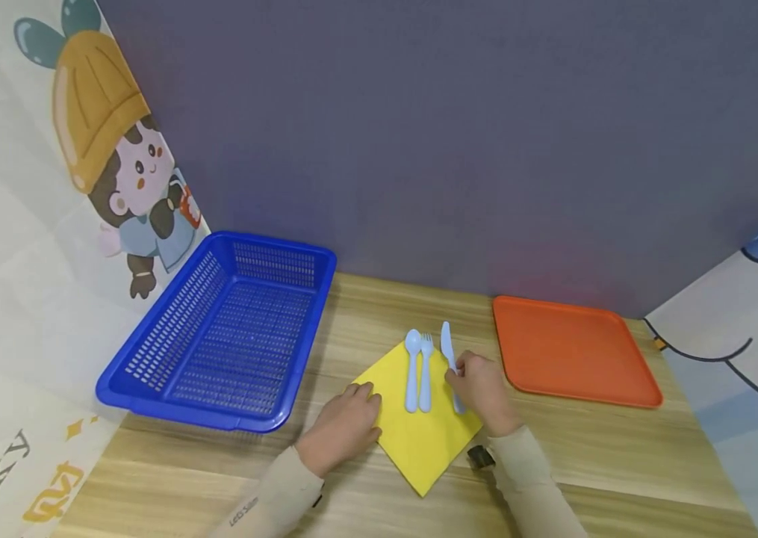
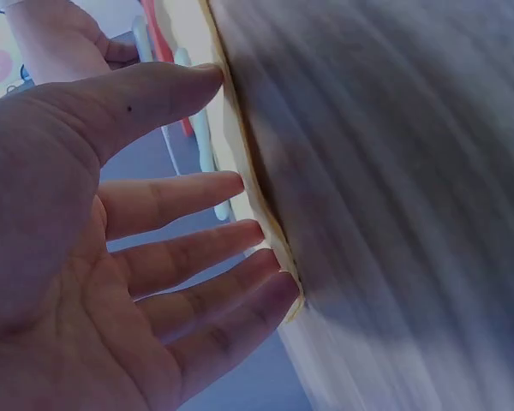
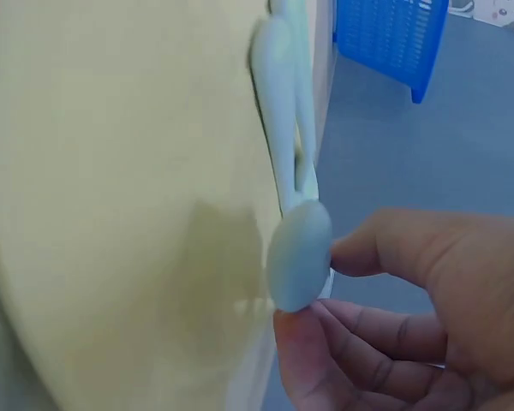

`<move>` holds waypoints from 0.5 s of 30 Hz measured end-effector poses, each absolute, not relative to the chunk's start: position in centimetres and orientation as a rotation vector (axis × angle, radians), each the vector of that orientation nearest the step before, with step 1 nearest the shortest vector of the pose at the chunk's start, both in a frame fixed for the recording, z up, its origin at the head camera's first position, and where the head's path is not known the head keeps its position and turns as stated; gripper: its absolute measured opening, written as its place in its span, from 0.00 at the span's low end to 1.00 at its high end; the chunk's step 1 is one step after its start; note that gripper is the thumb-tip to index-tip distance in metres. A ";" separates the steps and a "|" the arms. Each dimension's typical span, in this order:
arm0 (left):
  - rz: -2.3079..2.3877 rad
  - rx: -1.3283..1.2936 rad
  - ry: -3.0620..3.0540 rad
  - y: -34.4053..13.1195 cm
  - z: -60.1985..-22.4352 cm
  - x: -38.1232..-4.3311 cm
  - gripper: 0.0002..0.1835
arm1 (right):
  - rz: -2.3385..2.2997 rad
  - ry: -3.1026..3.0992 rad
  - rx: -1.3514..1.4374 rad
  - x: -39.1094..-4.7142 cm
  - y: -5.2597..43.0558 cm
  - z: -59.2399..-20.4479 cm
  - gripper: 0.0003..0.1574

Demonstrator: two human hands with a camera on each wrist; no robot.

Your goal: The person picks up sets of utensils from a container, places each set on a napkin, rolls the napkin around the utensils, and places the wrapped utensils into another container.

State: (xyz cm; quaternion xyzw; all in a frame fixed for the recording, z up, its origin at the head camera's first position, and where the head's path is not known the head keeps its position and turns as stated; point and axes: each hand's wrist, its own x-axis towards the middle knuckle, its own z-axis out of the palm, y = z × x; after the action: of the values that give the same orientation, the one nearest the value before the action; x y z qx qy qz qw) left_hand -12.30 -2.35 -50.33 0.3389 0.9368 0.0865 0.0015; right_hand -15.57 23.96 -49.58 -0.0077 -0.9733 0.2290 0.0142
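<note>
A yellow napkin lies on the wooden table, turned like a diamond. On it a light blue spoon and a matching fork lie side by side, heads pointing away from me. My right hand pinches a light blue knife to the right of the fork; its blade tip reaches past the napkin. In the right wrist view, the knife's handle end sits between thumb and fingers. My left hand rests at the napkin's left edge, and the left wrist view shows its fingers extended and spread.
A blue perforated basket stands at the left of the table. An orange-red tray lies at the right, near the back. A grey-blue partition rises along the table's far edge, with printed cloths on both sides.
</note>
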 end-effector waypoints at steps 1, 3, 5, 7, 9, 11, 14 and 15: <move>0.269 1.069 2.943 -2.4 -50.4 -12.3 0.19 | 0.727 -3.042 -0.032 -15.6 23.7 -49.8 0.10; 0.263 1.074 2.948 -2.4 -50.6 -12.3 0.19 | 0.754 -3.062 -0.053 -15.7 23.2 -50.1 0.09; 0.249 1.076 2.957 -2.3 -50.7 -12.3 0.20 | 0.774 -3.066 -0.060 -15.7 22.9 -50.3 0.09; 0.240 1.074 2.963 -2.2 -50.8 -12.3 0.21 | 0.781 -3.067 -0.071 -15.8 22.7 -50.6 0.09; 0.232 1.068 2.968 -2.2 -50.8 -12.3 0.21 | 0.779 -3.065 -0.068 -15.9 22.6 -50.8 0.08; 0.228 1.060 2.967 -2.1 -50.8 -12.2 0.21 | 0.774 -3.065 -0.069 -15.9 22.5 -51.1 0.08; 0.238 1.050 2.965 -2.1 -50.8 -12.1 0.21 | 0.772 -3.059 -0.066 -15.9 22.4 -51.4 0.09; 0.241 1.049 2.965 -2.1 -50.8 -12.1 0.21 | 0.768 -3.056 -0.063 -15.9 22.4 -51.4 0.09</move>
State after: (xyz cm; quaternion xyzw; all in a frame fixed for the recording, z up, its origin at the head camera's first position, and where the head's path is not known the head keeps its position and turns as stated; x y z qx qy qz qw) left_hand -12.06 -2.14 -50.77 0.3325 0.9400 0.0765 -0.0063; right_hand -15.89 22.41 -51.38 -0.0199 -0.9697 0.2435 -0.0052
